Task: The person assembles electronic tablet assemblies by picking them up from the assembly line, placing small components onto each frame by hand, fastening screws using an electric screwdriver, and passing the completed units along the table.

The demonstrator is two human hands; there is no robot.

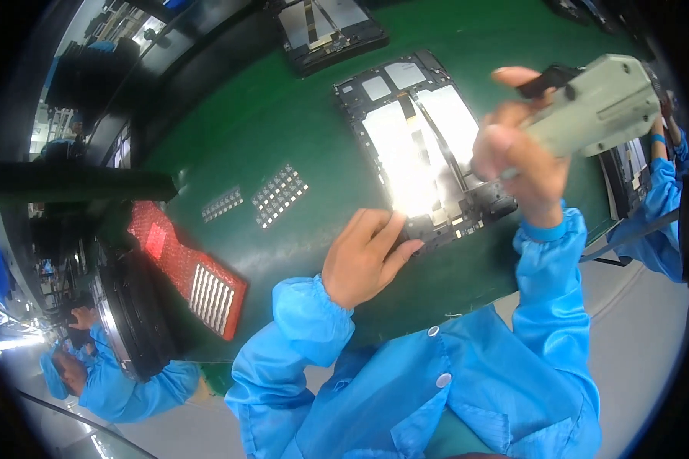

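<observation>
A tablet-like device lies opened on the green table, its pale panels, dark frame and flat ribbon cables showing; bright glare covers part of it. My left hand rests at its near left corner, fingers stretched out and fingertips touching the edge. Over the device's right side, my right hand is closed around a pale grey-green power tool with a black part near the fingers. Motion blurs this hand, and the tool's exact kind and its tip are hard to make out.
Two sheets of small parts lie left of the device. Nearer the left edge is red bubble wrap beside a red tray of silvery strips. Another opened device sits at the back. Co-workers in blue are at both sides.
</observation>
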